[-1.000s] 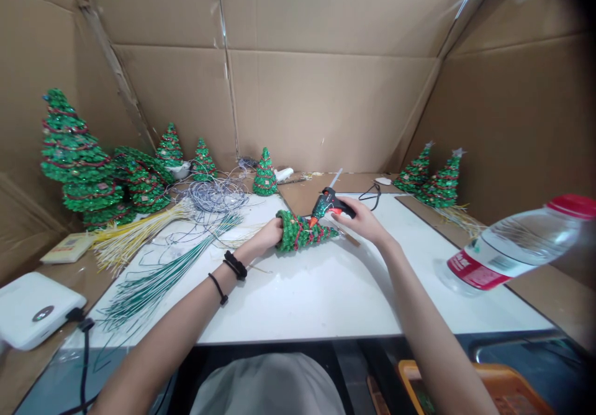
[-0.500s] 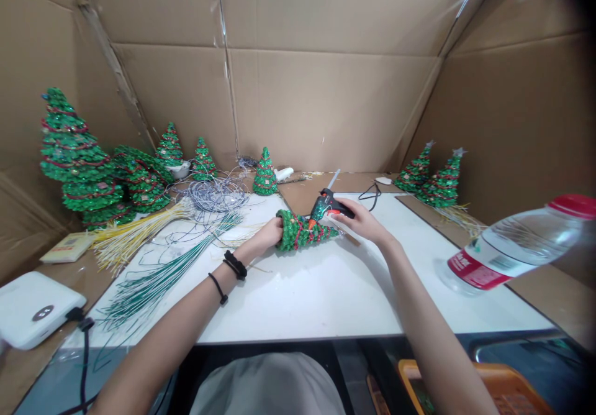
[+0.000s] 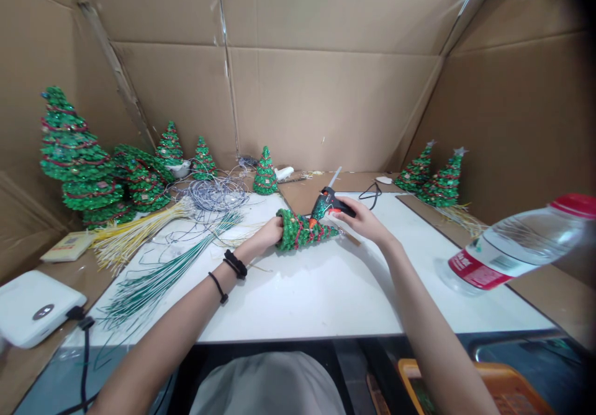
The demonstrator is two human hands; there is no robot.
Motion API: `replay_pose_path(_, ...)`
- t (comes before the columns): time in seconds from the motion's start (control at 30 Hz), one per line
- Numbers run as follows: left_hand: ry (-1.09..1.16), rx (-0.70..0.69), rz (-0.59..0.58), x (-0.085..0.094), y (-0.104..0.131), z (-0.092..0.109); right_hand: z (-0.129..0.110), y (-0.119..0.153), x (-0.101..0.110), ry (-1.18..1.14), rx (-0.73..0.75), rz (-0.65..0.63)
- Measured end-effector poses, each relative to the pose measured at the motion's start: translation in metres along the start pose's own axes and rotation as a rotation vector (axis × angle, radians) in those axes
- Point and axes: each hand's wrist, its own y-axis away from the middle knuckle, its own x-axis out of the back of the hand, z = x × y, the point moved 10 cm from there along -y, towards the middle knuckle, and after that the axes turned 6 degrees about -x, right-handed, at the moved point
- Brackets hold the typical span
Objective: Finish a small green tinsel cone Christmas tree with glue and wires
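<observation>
A small green Christmas tree (image 3: 302, 233) with red trim lies on its side above the white board (image 3: 298, 303), its tip pointing right. My left hand (image 3: 270, 233) grips it at the base, with the fingertips hidden inside or behind the base. In my right hand (image 3: 361, 217) is a black glue gun (image 3: 326, 204), a clear glue stick poking up out of its back end. The orange nozzle points down and sits at the tree's upper side; whether it touches cannot be made out.
Green wires (image 3: 172, 272), yellow-white stems (image 3: 144, 228) and a tangled light wire coil (image 3: 214, 194) lie left. Finished-looking trees (image 3: 74, 154) stand behind them. A water bottle (image 3: 516, 247) leans at the right; a white box with a cable (image 3: 37, 309) sits at the left edge.
Almost nothing differs. Both hands, the tree and the glue gun keep nearly the same place, with only a very slight shift of the glue gun.
</observation>
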Motion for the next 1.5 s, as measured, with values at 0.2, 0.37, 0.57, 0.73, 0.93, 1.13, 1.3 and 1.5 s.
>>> replay_pose_path(0.2,-0.012,-0.011,-0.001,0.002,-0.002,-0.003,-0.001,0.0,0.0,-0.006,0.018,-0.004)
replay_pose_path(0.37,-0.02,-0.019,-0.003,0.003,-0.002,-0.004,-0.002,-0.001,0.0,-0.008,0.022,0.001)
replay_pose_path(0.57,-0.018,-0.012,0.001,0.004,-0.002,-0.005,-0.001,0.0,0.001,-0.028,0.013,0.006)
replay_pose_path(0.73,-0.012,-0.019,-0.002,0.004,-0.002,-0.003,-0.002,0.0,0.001,-0.01,0.01,0.002)
replay_pose_path(0.93,-0.012,-0.019,0.013,0.006,-0.004,-0.005,0.002,0.0,0.002,0.009,0.036,-0.021)
replay_pose_path(1.13,-0.02,-0.006,0.03,0.007,-0.004,-0.006,0.031,-0.002,0.03,0.058,-0.145,0.21)
replay_pose_path(1.3,-0.061,-0.033,0.014,0.006,-0.003,-0.001,0.07,0.007,0.03,0.329,-0.462,0.34)
replay_pose_path(1.5,-0.077,-0.018,-0.027,0.002,0.0,0.005,0.095,0.018,0.019,0.434,-0.605,0.387)
